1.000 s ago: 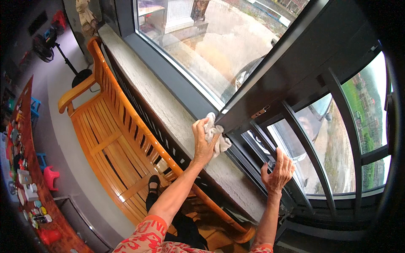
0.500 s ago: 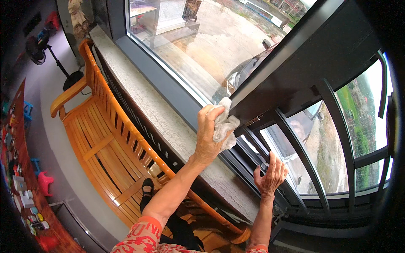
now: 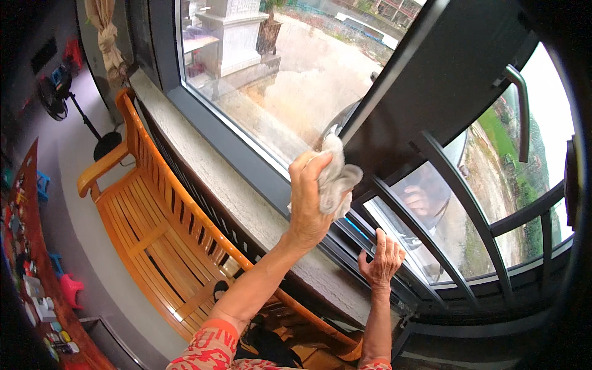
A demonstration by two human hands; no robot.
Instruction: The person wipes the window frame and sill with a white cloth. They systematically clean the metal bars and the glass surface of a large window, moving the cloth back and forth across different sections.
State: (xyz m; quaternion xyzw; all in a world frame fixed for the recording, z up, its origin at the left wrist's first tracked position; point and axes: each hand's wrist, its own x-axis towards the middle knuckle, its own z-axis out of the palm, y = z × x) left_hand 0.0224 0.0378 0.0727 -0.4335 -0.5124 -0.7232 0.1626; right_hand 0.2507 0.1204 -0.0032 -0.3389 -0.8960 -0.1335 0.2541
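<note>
Cloth fills my left hand, a pale, crumpled rag bunched against the dark window frame where the big pane meets the post. My fingers are curled tight around it, thumb on one side, with loose folds spilling out past my knuckles toward the glass. It looks light and soft, limp enough to mould to the frame's edge, so I judge it handles best gathered in the palm as a wad rather than pinched at a corner, where it would flop and drag. Damp or dry I cannot tell.

My right hand holds nothing: its fingers are spread flat and rest on the lower rail of the window frame, just above the rough stone sill, apparently bracing me. Curved black bars cross the smaller pane to the right, and a metal window handle stands higher up, well apart from both hands. Below the sill runs a wooden slatted bench.
</note>
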